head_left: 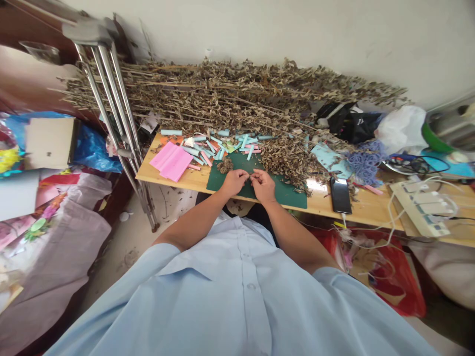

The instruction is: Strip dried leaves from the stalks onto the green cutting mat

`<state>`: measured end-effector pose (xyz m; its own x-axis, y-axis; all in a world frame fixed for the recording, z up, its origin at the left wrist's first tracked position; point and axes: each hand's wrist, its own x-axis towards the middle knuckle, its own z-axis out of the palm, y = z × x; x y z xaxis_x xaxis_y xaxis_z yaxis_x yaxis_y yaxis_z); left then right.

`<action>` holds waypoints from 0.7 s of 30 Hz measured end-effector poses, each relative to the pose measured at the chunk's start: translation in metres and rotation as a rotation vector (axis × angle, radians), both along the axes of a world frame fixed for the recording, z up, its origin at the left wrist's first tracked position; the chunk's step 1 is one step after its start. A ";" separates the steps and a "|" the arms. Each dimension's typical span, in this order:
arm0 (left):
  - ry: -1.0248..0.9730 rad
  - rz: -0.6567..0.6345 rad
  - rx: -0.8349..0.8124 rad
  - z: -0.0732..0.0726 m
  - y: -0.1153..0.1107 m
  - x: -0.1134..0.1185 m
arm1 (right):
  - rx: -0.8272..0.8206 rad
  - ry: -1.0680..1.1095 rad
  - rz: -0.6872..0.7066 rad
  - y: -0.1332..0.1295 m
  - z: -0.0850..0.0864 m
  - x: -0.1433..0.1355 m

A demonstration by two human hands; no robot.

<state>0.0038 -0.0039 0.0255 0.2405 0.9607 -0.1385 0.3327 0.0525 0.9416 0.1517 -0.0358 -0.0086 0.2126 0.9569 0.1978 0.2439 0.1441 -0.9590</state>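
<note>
Over the green cutting mat (pixel 293 198), my left hand (pixel 236 181) and my right hand (pixel 263 185) almost meet, both with fingers pinched. Whatever they pinch is too small to make out. Just left of my left hand lies a small brown clump of crushed dried leaf (pixel 224 165). A larger heap of dried leaves (pixel 287 158) spreads behind and to the right of my right hand. Several rolled paper tubes (pixel 247 143), pale blue and pink, are scattered behind the hands. Pink paper sheets (pixel 171 160) lie on the table's left part.
Long dried plant stalks (pixel 222 94) are piled along the wall. Metal crutches (pixel 115 109) lean at the table's left end. A phone (pixel 340 195) on a cable, blue yarn (pixel 367 160) and a power strip (pixel 421 207) occupy the right side. A red bag (pixel 401 282) sits below.
</note>
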 end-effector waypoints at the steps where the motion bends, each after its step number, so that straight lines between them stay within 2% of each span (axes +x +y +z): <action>1: -0.003 0.000 -0.001 0.000 0.000 0.000 | 0.002 0.005 0.009 0.000 -0.001 0.000; 10: 0.020 0.001 0.016 0.002 -0.002 0.000 | 0.058 -0.097 0.022 0.000 -0.001 0.001; 21: -0.040 0.019 -0.016 -0.004 0.002 -0.001 | -0.008 -0.103 -0.094 -0.001 0.003 0.001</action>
<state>0.0028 -0.0022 0.0212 0.2279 0.9629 -0.1447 0.2936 0.0738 0.9531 0.1527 -0.0364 -0.0052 0.2800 0.9354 0.2158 0.3530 0.1087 -0.9293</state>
